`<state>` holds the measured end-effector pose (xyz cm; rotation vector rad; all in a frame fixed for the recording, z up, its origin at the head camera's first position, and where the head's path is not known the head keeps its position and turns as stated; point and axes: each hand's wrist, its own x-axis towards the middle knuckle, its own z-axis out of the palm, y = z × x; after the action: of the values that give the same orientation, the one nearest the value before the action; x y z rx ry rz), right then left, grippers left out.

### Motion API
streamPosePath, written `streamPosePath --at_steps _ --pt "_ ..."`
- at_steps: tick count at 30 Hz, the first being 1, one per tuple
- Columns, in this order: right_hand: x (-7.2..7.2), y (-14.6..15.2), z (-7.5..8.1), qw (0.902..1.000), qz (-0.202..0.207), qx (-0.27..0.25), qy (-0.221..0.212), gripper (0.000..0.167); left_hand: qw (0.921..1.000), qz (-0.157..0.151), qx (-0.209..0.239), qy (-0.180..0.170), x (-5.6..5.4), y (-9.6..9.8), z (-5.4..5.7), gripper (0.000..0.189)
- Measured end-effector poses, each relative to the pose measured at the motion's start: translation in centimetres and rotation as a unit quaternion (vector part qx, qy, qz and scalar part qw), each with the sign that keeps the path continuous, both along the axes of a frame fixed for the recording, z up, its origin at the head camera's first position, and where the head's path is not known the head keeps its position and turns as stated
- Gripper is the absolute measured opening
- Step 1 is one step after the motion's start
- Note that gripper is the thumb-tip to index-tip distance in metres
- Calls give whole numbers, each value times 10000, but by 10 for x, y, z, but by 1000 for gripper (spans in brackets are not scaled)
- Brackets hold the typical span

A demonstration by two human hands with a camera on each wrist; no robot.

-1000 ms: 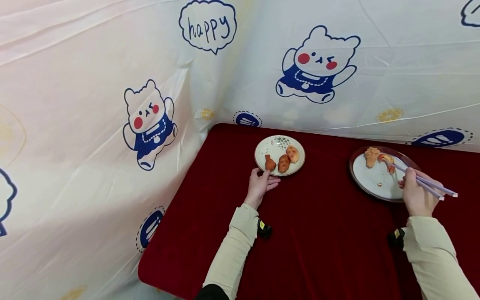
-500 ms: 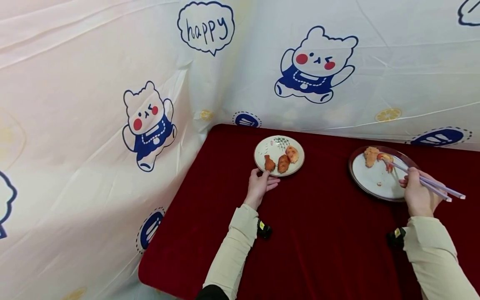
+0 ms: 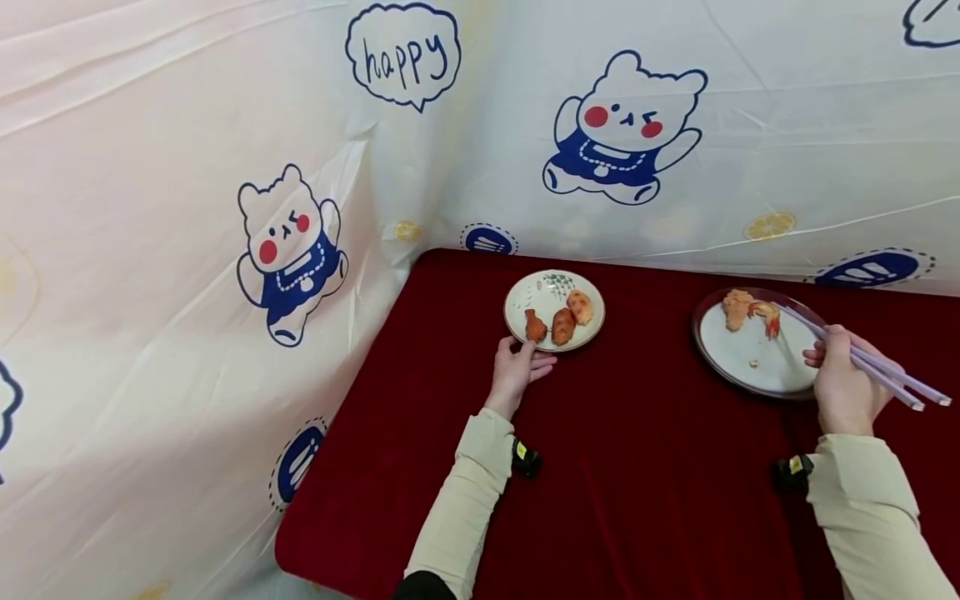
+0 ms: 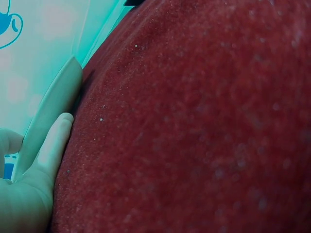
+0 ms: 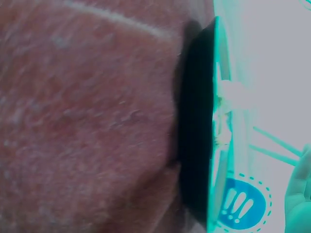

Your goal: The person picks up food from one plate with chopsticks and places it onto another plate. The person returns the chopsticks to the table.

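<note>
My left hand [image 3: 513, 377] pinches the near rim of a small white patterned plate [image 3: 534, 293], thumb above and fingers beneath. In the left wrist view the plate [image 4: 58, 99] is seen edge-on, tilted off the cloth. On it lie a small fried drumstick [image 3: 536, 326], a browned fried piece [image 3: 562, 326] and a paler fried piece [image 3: 580, 307]. At the right, my right hand [image 3: 847, 383] holds lilac chopsticks [image 3: 885, 367]. Their tips are beside a shrimp [image 3: 766, 318] on a larger brown-rimmed plate [image 3: 750, 367]; in the right wrist view the chopsticks [image 5: 277, 138] are apart from the food.
A fried chicken piece [image 3: 737, 308] and a small crumb [image 3: 753, 364] share the large plate with the shrimp. Dark red cloth [image 3: 637, 467] covers the table. White printed sheets [image 3: 480, 125] hang along its back and left sides.
The chopstick tips have drawn off the shrimp to the right, and my right hand has moved slightly right with them. The shrimp stays on the plate. My left hand keeps its grip.
</note>
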<state>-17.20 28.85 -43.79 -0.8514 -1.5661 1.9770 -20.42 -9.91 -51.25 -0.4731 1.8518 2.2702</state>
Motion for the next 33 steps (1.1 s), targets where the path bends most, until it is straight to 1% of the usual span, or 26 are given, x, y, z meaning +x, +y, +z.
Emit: streamPosePath --at_steps 5,8,12,14,20,26,30,32,33 --pt "4 -9 6 9978 -69 -63 663 11 10000 -24 -25 -17 1 2 1 58" --pt "4 -16 9 9930 -43 -101 1177 12 10000 -37 -43 -42 1 2 1 58" --pt "4 -26 13 9863 102 13 1648 15 10000 -26 -61 -47 1 3 2 59" --pt "4 -31 14 9854 186 108 1690 15 10000 -17 -65 -45 1 4 2 60" --pt "3 -48 16 9848 501 416 1613 17 10000 -12 -64 4 1 3 2 59" --pt "2 -68 13 9781 888 787 1708 20 10000 -5 -35 -51 0 2 2 62" --pt "2 -82 12 9759 1123 1053 1545 20 10000 -3 -59 -41 0 2 2 61" --pt "3 -90 11 9730 1300 1424 1268 22 10000 -10 -71 -3 0 2 2 59" --pt "5 -95 14 9690 1397 1669 1168 24 10000 -39 -52 -11 1 1 5 58"
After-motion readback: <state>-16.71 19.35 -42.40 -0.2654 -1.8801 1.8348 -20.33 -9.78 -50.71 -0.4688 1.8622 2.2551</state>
